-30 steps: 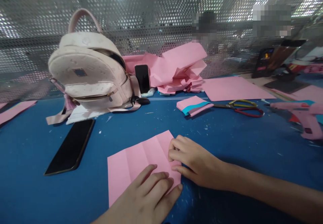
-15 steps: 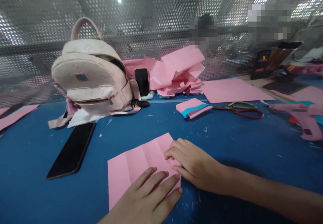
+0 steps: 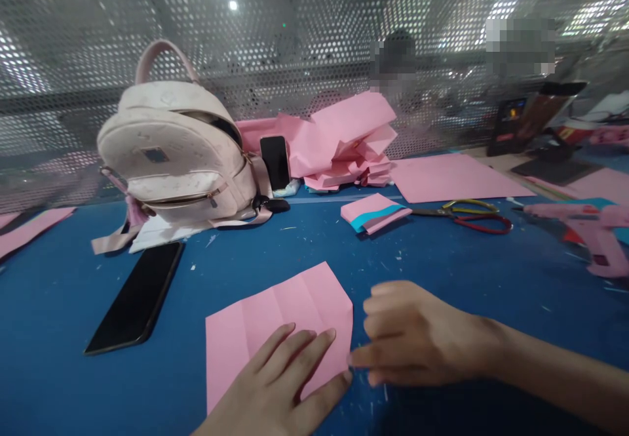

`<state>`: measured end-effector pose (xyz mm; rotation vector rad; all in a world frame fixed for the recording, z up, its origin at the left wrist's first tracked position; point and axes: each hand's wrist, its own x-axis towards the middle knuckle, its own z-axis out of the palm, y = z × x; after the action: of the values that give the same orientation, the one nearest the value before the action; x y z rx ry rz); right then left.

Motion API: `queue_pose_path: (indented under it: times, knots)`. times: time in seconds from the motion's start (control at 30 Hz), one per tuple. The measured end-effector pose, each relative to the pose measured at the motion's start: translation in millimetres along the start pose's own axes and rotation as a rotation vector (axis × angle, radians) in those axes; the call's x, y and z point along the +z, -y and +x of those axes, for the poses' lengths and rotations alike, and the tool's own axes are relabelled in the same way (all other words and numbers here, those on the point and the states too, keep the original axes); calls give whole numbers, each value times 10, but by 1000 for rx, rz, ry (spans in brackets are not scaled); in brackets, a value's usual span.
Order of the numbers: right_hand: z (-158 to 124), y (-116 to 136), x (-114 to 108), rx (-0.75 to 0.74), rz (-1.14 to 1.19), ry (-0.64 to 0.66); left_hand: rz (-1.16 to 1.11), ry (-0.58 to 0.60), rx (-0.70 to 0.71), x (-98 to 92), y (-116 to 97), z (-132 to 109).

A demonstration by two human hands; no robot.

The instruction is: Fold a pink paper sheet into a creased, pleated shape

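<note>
A sheet of pink paper [image 3: 280, 305] with several parallel creases lies on the blue table. My left hand [image 3: 275, 380] rests flat on its lower part, fingers spread, covering some of it. Just right of the sheet is my right hand [image 3: 417, 337], its fingers curled in and slightly blurred, with nothing visible in them. One fingertip of it comes close to the sheet's right edge near my left thumb; whether they touch I cannot tell. The sheet's upper right corner is angled, cut or folded.
Left lie a black phone [image 3: 137, 298] and a pale backpack [image 3: 177, 154]. Behind stand another phone [image 3: 275, 162] and crumpled pink paper [image 3: 344, 131]. A folded pink piece with a blue band [image 3: 376, 214], scissors [image 3: 479, 218], a pink sheet [image 3: 457, 177] and a pink glue gun [image 3: 597, 229] lie right.
My right hand has let go of the paper's upper right part and moved right and down, its fingers curling in. My left hand stays on the sheet, barely shifted.
</note>
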<state>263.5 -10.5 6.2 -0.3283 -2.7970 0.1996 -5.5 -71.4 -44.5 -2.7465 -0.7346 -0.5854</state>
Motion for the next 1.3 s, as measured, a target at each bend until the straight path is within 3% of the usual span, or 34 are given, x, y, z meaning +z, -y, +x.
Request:
queue_pose_path:
  times: [0.17,0.37,0.53,0.67,0.87,1.13,1.3]
  knots:
    - [-17,-6,25,30,3,34,59,50,67,-37,27,43]
    - [-31,-209,-38,150,27,68,30,-67,-40,83,-19,28]
    - [-89,-305,-62,218,88,32,53,23,56,-48,22,94]
    - [-91,-277,-63,258,-5,12,24,82,64,-93,27,75]
    - [-9,-55,23,172,-203,-65,-47,205,86,-70,34,-9]
    - [41,240,164,45,-55,15,-57,200,94,-225,79,99]
    - [16,159,126,6,41,50,-22,165,85,-172,78,86]
